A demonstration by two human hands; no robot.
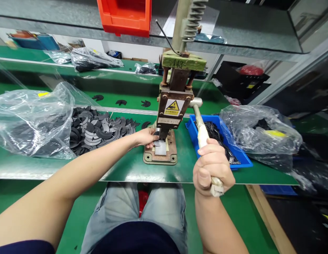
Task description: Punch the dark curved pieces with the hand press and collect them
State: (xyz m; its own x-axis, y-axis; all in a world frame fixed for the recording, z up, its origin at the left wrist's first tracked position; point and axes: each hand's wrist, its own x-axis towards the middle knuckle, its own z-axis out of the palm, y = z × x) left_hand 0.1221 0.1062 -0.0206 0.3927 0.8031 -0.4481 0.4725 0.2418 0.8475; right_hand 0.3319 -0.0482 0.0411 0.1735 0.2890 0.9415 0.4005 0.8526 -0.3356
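My left hand (147,137) is at the base of a hand press (171,109), its fingers pinching a small dark curved piece (156,143) under the ram, over a metal plate (160,149). The ram hides part of that piece. My right hand (214,165) is wrapped round the taped handle of the press lever (202,132), to the right of the press and above the table's front edge. A heap of dark curved pieces (97,130) lies left of the press, beside my left forearm.
A blue tray (243,163) of black parts stands right of the press, with a clear plastic bag (269,141) beyond it. Another bag (34,123) lies at left. An orange-red bin (125,24) sits on the overhead shelf (251,38). Loose dark pieces (121,102) lie behind the heap.
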